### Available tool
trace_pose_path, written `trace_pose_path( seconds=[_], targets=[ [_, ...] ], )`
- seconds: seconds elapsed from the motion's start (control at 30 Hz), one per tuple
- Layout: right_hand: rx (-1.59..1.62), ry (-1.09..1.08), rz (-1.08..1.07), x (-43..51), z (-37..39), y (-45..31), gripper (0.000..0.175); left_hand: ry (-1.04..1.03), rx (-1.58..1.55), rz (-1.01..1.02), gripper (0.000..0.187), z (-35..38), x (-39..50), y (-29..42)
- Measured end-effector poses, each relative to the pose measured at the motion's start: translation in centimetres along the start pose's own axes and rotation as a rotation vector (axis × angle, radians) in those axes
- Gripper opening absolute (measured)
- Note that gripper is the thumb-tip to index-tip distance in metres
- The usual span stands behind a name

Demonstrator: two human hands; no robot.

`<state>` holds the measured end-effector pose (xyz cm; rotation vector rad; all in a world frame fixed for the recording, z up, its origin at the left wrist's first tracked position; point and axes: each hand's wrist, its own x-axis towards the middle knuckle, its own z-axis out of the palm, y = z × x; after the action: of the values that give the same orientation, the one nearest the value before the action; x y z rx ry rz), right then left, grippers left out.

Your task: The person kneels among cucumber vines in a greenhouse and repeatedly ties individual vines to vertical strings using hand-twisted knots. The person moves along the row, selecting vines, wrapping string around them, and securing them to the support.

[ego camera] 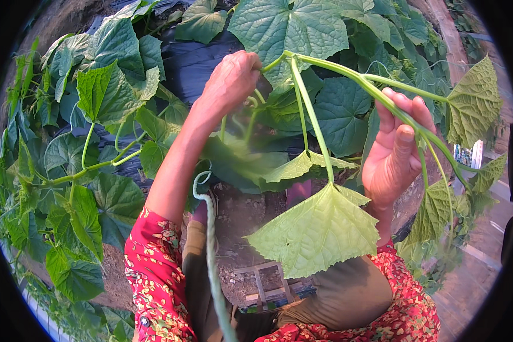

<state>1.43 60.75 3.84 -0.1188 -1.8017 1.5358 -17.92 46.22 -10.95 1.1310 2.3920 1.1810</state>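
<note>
A thick green vine stem [337, 66], likely cucumber, arches across the upper right. My left hand [233, 77] is closed in a fist on its left end, and the fingertips are hidden behind the knuckles. Farther along, the same stem runs between the thumb and bent fingers of my right hand [399, 141], held loosely with the palm turned up. From the stem between my hands hangs a large pale leaf [316, 231], its underside showing. A smaller leaf [301, 166] hangs behind it. Another leaf [474, 102] points out to the right.
Black plastic mulch [192, 64] covers the bed under dense leaves. A second vine [98, 164] spreads on the left. A pale green twine [211, 248] rises close before me. A wooden slatted frame [263, 286] lies on the soil between my legs. Wooden posts [449, 38] stand at right.
</note>
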Motion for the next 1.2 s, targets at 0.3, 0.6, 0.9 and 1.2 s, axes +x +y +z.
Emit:
trace_pose_path(
  seconds=[0.3, 0.6, 0.9, 1.2],
  targets=[
    [0.019, -0.059, 0.015, 0.4, 0.1, 0.2, 0.039, -0.177, -0.031, -0.234, 0.021, -1.2, 2.1, -1.8],
    [0.139, 0.008, 0.006, 0.9, 1.8, 0.3, 0.028, 0.372, 0.045, -0.228, 0.019, -0.7, 0.8, -2.5],
    [0.062, -0.119, -0.021, 0.7, 2.3, 0.7, 0.027, -0.138, 0.022, -0.459, 0.071, -1.9, 0.3, 5.6],
    [-0.011, -0.170, -0.037, 0.5, 2.5, 0.5, 0.023, 0.097, -0.545, -0.647, 0.040, 0.4, 0.9, 5.2]
  ],
)
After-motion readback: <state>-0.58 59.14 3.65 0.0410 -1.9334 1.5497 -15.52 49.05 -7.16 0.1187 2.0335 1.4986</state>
